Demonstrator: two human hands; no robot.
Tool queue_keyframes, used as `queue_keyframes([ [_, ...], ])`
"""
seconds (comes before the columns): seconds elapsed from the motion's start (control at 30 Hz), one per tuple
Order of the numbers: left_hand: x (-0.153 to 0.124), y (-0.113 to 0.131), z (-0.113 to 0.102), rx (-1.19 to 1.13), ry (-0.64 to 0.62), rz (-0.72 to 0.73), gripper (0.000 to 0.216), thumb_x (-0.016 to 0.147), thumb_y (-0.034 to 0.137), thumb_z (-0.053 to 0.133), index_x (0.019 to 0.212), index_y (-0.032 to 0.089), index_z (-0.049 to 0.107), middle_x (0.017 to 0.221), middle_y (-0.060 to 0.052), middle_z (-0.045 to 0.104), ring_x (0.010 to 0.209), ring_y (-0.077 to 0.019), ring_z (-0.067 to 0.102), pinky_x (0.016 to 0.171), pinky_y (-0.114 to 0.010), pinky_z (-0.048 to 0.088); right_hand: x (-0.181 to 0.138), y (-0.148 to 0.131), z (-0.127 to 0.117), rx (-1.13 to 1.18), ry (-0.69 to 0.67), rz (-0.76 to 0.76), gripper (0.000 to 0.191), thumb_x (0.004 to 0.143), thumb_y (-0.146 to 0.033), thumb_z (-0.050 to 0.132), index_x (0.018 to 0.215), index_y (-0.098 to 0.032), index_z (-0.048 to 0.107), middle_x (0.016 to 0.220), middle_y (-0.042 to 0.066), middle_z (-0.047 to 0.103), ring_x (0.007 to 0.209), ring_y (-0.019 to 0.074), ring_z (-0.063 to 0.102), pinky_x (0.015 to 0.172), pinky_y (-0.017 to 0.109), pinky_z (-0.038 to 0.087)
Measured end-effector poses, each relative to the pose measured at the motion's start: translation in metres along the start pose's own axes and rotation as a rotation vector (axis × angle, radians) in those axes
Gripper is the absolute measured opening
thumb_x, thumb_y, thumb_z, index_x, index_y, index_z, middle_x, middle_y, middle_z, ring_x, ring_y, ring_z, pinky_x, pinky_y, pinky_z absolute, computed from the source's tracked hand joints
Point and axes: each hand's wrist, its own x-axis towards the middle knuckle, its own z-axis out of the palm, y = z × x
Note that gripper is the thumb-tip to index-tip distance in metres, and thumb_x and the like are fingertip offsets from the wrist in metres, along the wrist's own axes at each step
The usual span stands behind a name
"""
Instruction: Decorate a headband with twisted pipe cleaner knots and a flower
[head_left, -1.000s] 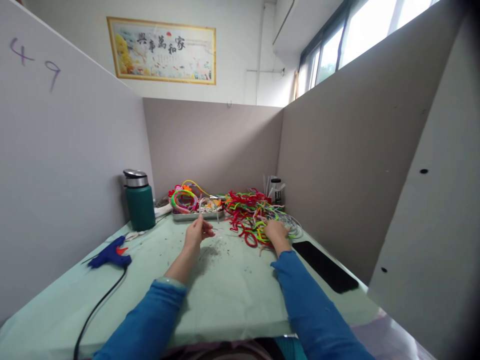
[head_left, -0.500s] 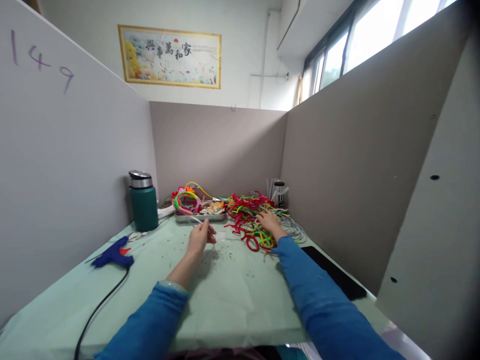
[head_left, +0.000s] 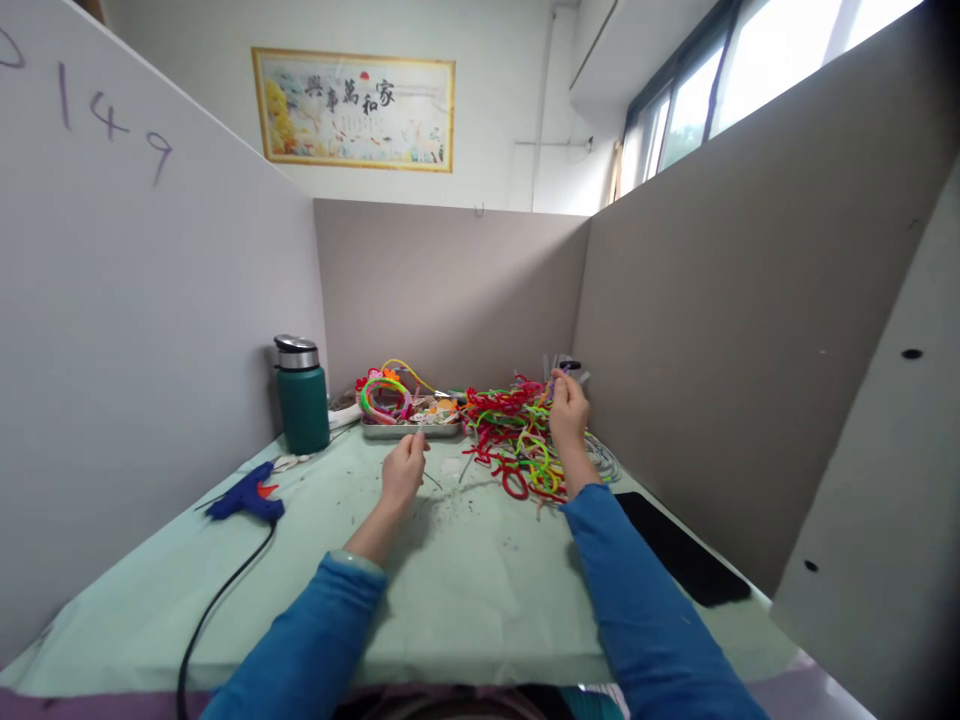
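My left hand is closed over the middle of the table, pinching a thin pale grey stem whose ends barely show. Higher and to the right, my right hand is raised above a tangled pile of pipe cleaners in red, green and yellow. Its thumb and fingers are pressed together; a small purplish bit shows at the tips, too small to name. A short grey piece lies on the cloth between the left hand and the pile.
A metal tray with colourful rings and small pieces stands at the back. On the left are a green bottle and a blue glue gun with its black cord. A black flat panel lies right. Partitions enclose three sides.
My right hand has lifted from the pile, up and slightly right, its fingers now pinched. My left hand stays near the same spot, its stem less visible. The whole view has shifted slightly.
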Motion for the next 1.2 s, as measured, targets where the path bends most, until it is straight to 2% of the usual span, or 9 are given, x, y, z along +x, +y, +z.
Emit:
queue_keyframes([
  [0.1,0.001,-0.001,-0.002,-0.086,-0.032,-0.049,0.043,0.081,0.056,0.035,0.071,0.019,0.056,0.046,0.005,0.043,0.035,-0.0106,0.044,0.038,-0.022,0.035,-0.016,-0.009,-0.003,-0.003,-0.066,0.026,0.042,0.089,-0.040,0.034,0.101,-0.014,0.065,0.102,0.011,0.067,0.095,0.0205,0.059,0.085,0.032,0.042],
  [0.23,0.004,-0.004,-0.003,-0.216,-0.061,-0.150,0.042,0.078,0.056,0.040,0.072,0.018,0.056,0.044,0.006,0.039,0.031,-0.0096,0.038,0.034,-0.022,0.032,-0.034,-0.017,-0.002,-0.179,-0.301,0.109,0.045,0.089,-0.045,0.034,0.085,-0.015,0.067,0.080,0.008,0.068,0.073,0.0189,0.059,0.068,0.028,0.042],
  [0.43,0.011,-0.008,-0.010,-0.299,-0.011,-0.239,0.041,0.076,0.055,0.042,0.073,0.016,0.056,0.040,0.008,0.034,0.030,-0.0089,0.033,0.035,-0.022,0.032,-0.056,-0.023,0.006,-0.513,-0.757,-0.047,0.046,0.089,-0.047,0.035,0.075,-0.018,0.067,0.071,0.006,0.066,0.068,0.0162,0.056,0.064,0.025,0.038],
  [0.6,0.014,-0.011,-0.013,-0.281,0.003,-0.257,0.041,0.076,0.054,0.040,0.073,0.016,0.055,0.040,0.007,0.035,0.031,-0.0095,0.033,0.036,-0.023,0.033,-0.051,-0.002,-0.007,-0.944,-0.697,0.111,0.030,0.085,-0.032,0.046,0.087,-0.014,0.070,0.102,0.017,0.063,0.101,0.0301,0.051,0.082,0.038,0.035],
  [0.7,0.015,-0.013,-0.013,-0.186,0.001,-0.284,0.039,0.076,0.051,0.040,0.072,0.016,0.056,0.040,0.005,0.038,0.032,-0.0106,0.035,0.036,-0.023,0.033,-0.046,-0.003,-0.013,-0.835,-0.506,-0.017,0.032,0.088,-0.031,0.042,0.095,-0.016,0.069,0.122,0.014,0.054,0.112,0.0301,0.042,0.092,0.042,0.029],
  [0.77,0.015,-0.013,-0.014,-0.097,0.016,-0.298,0.037,0.076,0.049,0.041,0.070,0.017,0.058,0.042,0.003,0.043,0.033,-0.0119,0.039,0.037,-0.024,0.033,-0.046,-0.011,-0.011,-0.680,-0.493,-0.156,0.034,0.090,-0.035,0.040,0.097,-0.018,0.069,0.125,0.011,0.052,0.113,0.0260,0.041,0.094,0.038,0.028],
  [0.93,0.015,-0.010,-0.020,0.030,0.036,-0.314,0.032,0.077,0.043,0.042,0.070,0.018,0.060,0.046,-0.001,0.052,0.035,-0.0142,0.044,0.038,-0.025,0.034,-0.065,-0.021,0.002,-0.535,-1.043,-0.299,0.024,0.081,-0.042,0.056,0.090,-0.024,0.070,0.094,0.005,0.067,0.095,0.0215,0.051,0.084,0.032,0.032],
  [1.0,0.016,-0.010,-0.022,0.040,0.036,-0.339,0.030,0.077,0.041,0.042,0.071,0.018,0.060,0.046,-0.001,0.053,0.034,-0.0146,0.044,0.039,-0.025,0.034,-0.071,-0.021,0.005,-0.589,-1.106,-0.253,0.022,0.083,-0.035,0.053,0.076,-0.022,0.070,0.079,0.005,0.068,0.089,0.0206,0.052,0.082,0.032,0.032],
  [1.2,0.021,-0.017,-0.025,0.132,-0.002,-0.349,0.025,0.073,0.038,0.048,0.059,0.019,0.057,0.046,-0.006,0.057,0.036,-0.0184,0.047,0.040,-0.028,0.035,-0.057,-0.025,0.006,-0.160,-0.792,-0.046,0.034,0.089,-0.035,0.037,0.085,-0.018,0.066,0.084,0.004,0.067,0.078,0.0161,0.057,0.070,0.024,0.039],
])
